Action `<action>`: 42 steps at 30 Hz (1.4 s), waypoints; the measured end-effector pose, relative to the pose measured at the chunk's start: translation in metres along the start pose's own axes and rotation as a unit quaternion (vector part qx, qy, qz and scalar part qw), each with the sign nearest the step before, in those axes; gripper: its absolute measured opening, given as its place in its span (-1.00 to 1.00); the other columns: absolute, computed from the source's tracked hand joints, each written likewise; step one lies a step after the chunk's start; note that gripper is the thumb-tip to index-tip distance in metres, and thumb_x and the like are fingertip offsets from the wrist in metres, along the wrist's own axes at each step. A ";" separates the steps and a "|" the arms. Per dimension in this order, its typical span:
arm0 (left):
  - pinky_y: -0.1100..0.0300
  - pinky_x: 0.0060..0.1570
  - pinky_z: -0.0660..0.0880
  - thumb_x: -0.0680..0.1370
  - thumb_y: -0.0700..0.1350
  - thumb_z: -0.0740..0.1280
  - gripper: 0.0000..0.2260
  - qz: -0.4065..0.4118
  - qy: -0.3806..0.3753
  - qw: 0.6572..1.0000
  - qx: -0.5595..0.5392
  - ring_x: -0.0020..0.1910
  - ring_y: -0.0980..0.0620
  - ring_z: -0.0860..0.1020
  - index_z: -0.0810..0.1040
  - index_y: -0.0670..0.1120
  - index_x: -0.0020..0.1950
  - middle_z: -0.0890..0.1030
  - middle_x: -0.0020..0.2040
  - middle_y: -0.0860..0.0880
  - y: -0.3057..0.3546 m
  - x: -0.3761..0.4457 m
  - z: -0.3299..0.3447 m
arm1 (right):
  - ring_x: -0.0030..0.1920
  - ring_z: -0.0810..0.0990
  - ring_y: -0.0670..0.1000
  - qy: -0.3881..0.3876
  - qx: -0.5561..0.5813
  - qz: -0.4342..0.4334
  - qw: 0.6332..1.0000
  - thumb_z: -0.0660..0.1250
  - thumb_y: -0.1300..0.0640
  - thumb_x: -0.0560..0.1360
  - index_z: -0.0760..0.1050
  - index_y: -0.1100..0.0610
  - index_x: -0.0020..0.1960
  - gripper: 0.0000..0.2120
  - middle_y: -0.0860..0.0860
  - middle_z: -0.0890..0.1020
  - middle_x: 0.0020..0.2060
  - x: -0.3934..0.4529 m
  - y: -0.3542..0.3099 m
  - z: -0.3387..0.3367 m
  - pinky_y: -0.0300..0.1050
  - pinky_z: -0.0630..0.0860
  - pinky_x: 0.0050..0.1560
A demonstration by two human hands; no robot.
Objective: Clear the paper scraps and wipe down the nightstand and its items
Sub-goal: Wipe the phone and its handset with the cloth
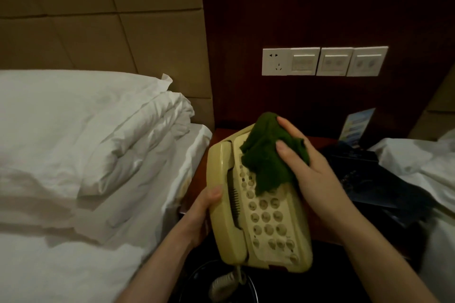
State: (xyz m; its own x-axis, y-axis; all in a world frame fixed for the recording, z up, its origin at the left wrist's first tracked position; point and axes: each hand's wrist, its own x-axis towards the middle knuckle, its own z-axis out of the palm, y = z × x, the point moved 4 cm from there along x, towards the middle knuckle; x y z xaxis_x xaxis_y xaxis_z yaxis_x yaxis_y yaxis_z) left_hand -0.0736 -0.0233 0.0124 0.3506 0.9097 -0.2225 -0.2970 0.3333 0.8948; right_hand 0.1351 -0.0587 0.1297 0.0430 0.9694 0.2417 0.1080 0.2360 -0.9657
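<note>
Above the near edge of the nightstand, a cream corded telephone was held up off the wood, tilted with its keypad facing the camera and its handset seated in the cradle along its left side. The left hand gripped the telephone from the left, thumb laid across the handset's edge and the fingers curled round behind, out of sight. The right hand pressed a dark green cloth against the upper right part of the telephone's face; its fingers were curled over and clamped on the bunched cloth, with a loose flap hanging down over the top rows of buttons. The telephone's coiled cord dangled from its lower end toward a dark round bin on the floor below.

On the nightstand's right side lay dark booklets, and at its back right corner a small blue card stood upright against the wall panel. A row of white switch plates and a socket was set in the dark wood wall behind. To the left, a bed with a white pillow and rumpled white sheets sat against a tan padded headboard. White bedding of a second bed showed at the right edge. No paper scraps could be made out.
</note>
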 end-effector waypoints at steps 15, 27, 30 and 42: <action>0.23 -0.07 0.66 0.16 0.12 0.63 -0.20 0.088 -0.005 0.975 0.202 0.12 0.14 0.70 0.46 0.17 0.37 0.71 0.11 0.20 0.025 0.004 0.018 | 0.35 0.51 -0.21 0.044 -0.038 -0.036 0.998 0.28 -0.13 0.58 0.42 -0.35 0.42 -0.59 -0.22 0.53 0.37 -0.003 0.002 -0.030 -0.11 0.52 0.32; 0.09 0.16 0.65 0.21 0.02 0.72 -0.17 0.142 0.007 0.958 0.249 0.26 0.17 0.63 0.42 0.29 0.39 0.64 0.26 0.25 0.022 0.001 0.042 | 0.18 0.56 -0.23 -0.186 -0.423 -0.055 0.885 0.11 -0.40 0.47 0.47 -0.30 0.36 -0.49 -0.33 0.56 0.16 0.051 -0.052 -0.030 -0.15 0.61 0.13; 0.05 0.17 0.64 0.15 0.09 0.73 -0.14 0.163 0.034 0.956 0.241 0.26 0.17 0.64 0.43 0.32 0.38 0.64 0.27 0.24 0.022 -0.001 0.037 | 0.22 0.53 -0.25 -0.213 -0.409 -0.061 0.885 0.13 -0.37 0.50 0.46 -0.28 0.39 -0.49 -0.36 0.53 0.22 0.055 -0.053 -0.029 -0.16 0.59 0.18; 0.14 0.12 0.65 0.17 0.05 0.69 -0.15 0.160 0.009 0.957 0.242 0.25 0.15 0.64 0.44 0.23 0.40 0.65 0.25 0.22 0.022 0.001 0.040 | 0.08 0.63 -0.24 -0.202 -0.347 -0.040 0.915 0.12 -0.37 0.50 0.53 -0.24 0.31 -0.51 -0.23 0.67 0.05 0.062 -0.043 -0.022 -0.10 0.65 0.09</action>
State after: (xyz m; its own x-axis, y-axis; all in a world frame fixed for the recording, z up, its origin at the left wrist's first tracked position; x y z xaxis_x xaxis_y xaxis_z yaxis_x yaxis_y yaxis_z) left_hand -0.0439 -0.0255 0.0473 0.2939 0.9516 0.0900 0.0609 -0.1127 0.9918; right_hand 0.1548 -0.0106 0.1881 -0.3487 0.9298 0.1182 0.7057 0.3435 -0.6197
